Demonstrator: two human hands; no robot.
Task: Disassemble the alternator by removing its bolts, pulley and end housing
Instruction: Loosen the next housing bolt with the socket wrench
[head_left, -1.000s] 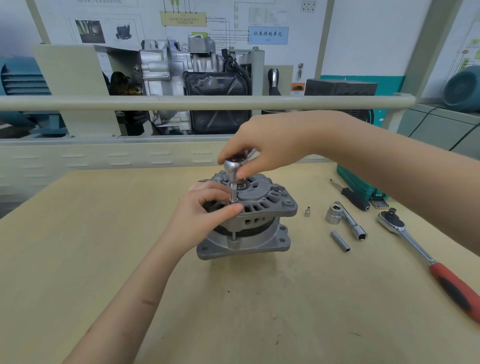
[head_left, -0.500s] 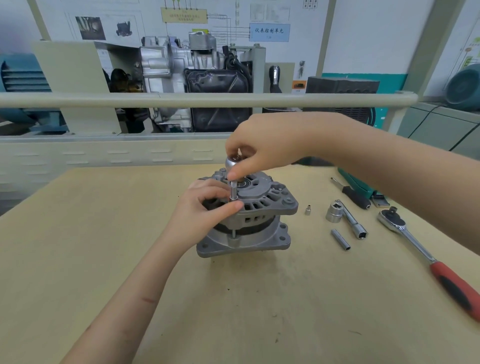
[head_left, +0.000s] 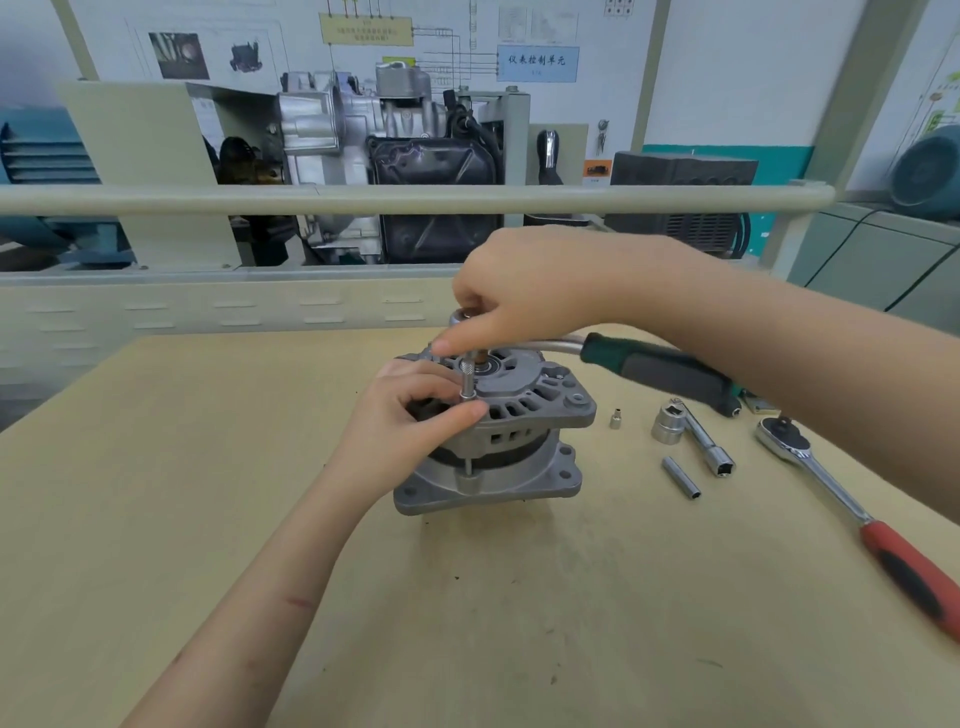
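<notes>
Right hand (head_left: 524, 291) grips head of the chrome ratchet w/ green-black handle (head_left: 660, 371); handle now swung out to the right vs. 0.5 s ago, i.e. one more loosening stroke. Left hand (head_left: 410, 415) pinches the knurled steel socket ext. (head_left: 467, 382) on a through-bolt. Grey cast-aluminium alternator (head_left: 519, 447) sits upright at mid tabletop (head_left: 467, 597). Bolt prob. partly out; housing not yet separated.

A pale wood bench (head_left: 156, 519) fills the lower frame. Behind it runs a cream rail (head_left: 363, 200) above a louvred panel (head_left: 208, 312). Centre top stands a cutaway engine (head_left: 363, 156) before a white wall (head_left: 727, 67) with diagrams and a blue sign (head_left: 537, 62). A teal motor (head_left: 41, 156) sits at upper left, grey cabinets (head_left: 883, 260) at right.
</notes>
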